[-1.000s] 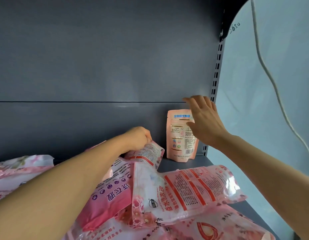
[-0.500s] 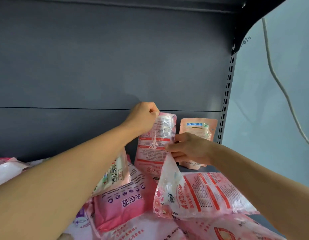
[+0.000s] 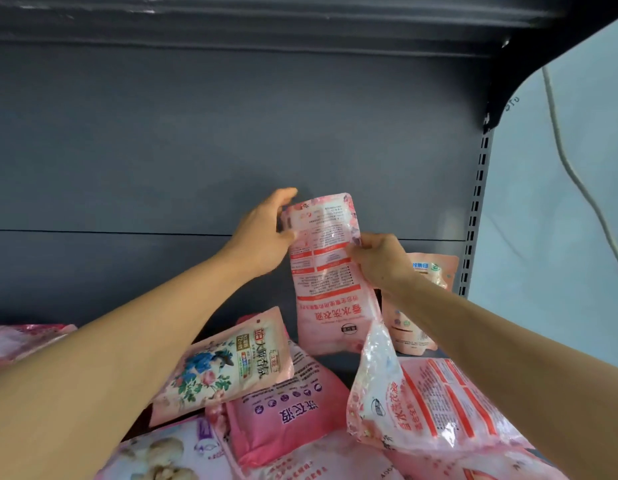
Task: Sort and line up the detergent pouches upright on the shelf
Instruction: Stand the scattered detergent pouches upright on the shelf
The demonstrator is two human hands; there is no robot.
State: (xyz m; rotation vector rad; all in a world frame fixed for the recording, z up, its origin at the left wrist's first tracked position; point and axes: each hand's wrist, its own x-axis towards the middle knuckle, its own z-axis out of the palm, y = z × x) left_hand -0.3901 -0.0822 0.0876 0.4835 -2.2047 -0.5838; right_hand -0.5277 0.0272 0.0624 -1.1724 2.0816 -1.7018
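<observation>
left hand (image 3: 262, 237): grips top-left edge of pink pouch (image 3: 330, 275)
right hand (image 3: 380, 259): pinches its right edge
pouch: upside-down, base near shelf, just left of standing pouch (image 3: 435, 271)
tip: flip it, seat the base flat, snug beside neighbour

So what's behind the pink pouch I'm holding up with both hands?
Behind the held pink pouch is the gray back panel. To its right, the peach pouch stands upright, partly covered by the right hand. Whatever sits directly behind the pouch's lower part is hidden.

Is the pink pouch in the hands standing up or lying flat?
Standing up. The pink pouch is vertical against the shelf back, held by the left hand and right hand.
</observation>
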